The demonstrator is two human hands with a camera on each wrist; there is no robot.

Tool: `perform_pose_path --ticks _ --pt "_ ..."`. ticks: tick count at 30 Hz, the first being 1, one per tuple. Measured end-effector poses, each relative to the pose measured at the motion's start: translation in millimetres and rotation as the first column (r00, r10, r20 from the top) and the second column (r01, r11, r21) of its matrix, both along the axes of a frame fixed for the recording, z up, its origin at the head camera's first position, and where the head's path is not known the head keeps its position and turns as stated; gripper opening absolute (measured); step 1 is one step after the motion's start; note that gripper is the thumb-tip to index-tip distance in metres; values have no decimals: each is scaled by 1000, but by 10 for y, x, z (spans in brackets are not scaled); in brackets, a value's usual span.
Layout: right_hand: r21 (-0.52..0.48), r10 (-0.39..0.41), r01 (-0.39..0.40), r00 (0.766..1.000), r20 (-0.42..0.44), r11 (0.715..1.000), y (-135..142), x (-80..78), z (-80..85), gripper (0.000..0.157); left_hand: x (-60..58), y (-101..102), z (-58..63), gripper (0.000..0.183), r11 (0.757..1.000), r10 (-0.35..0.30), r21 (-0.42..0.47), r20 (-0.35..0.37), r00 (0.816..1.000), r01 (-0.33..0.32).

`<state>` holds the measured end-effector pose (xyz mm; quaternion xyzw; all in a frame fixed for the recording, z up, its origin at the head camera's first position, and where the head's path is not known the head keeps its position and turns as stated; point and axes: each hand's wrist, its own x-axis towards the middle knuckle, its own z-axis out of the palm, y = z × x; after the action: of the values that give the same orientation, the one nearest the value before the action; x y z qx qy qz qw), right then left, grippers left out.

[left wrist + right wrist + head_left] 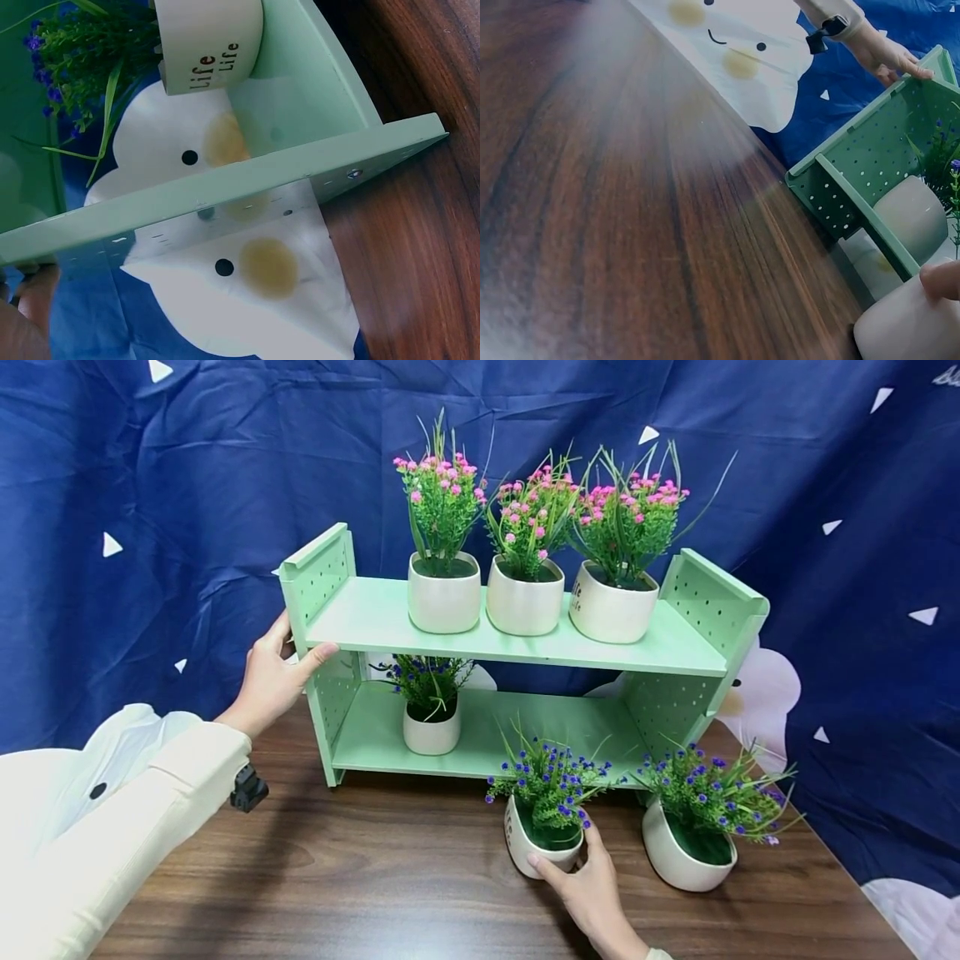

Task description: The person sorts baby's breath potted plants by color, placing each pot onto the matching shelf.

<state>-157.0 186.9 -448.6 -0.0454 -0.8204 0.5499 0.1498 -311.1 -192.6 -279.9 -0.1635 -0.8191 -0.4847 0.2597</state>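
Note:
My left hand (273,677) grips the left side panel of a green two-tier shelf (525,653), thumb on its front edge and fingers behind. With my right hand (596,893) I hold a white pot (517,843) of blue-purple flowers in front of the shelf, thumb on its near side. The right wrist view shows that thumb on the white pot (907,322); whether the pot touches the table is unclear. Inside the lower tier, at the left, stands another blue-flowered pot (431,735), lettered "Life" in the left wrist view. A third blue-flowered pot (686,852) sits right of my right hand.
Three white pots with pink flowers, the left one (444,597), the middle one (525,602) and the right one (613,606), stand on the upper tier. Below is a brown wooden table (360,877). A blue patterned cloth (225,468) hangs behind the shelf.

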Motion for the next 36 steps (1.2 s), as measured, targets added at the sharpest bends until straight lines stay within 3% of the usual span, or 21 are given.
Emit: perform_pose_path --ticks 9,16,24,28,31,36 --pt "-1 3 -3 999 42 1000 39 91 102 91 3 5 9 64 1000 1 9 10 1000 -1" --pt "9 9 -9 1000 2 1000 38 113 272 90 6 -1 11 64 1000 2 11 17 1000 -2" --pt "-70 31 -36 997 -76 997 -10 -46 425 89 4 -1 10 62 1000 -2 11 4 1000 2" --pt "-74 29 -37 994 -105 997 -59 -154 477 80 1 -3 10 62 1000 2 17 6 1000 -2" --pt "-78 16 -25 993 -117 997 -93 -237 483 73 2 -4 8 63 1000 -2 16 7 1000 2" --pt "-76 1 -12 991 -137 997 -132 -367 474 75 5 -3 5 63 1000 -8 13 2 1000 8"
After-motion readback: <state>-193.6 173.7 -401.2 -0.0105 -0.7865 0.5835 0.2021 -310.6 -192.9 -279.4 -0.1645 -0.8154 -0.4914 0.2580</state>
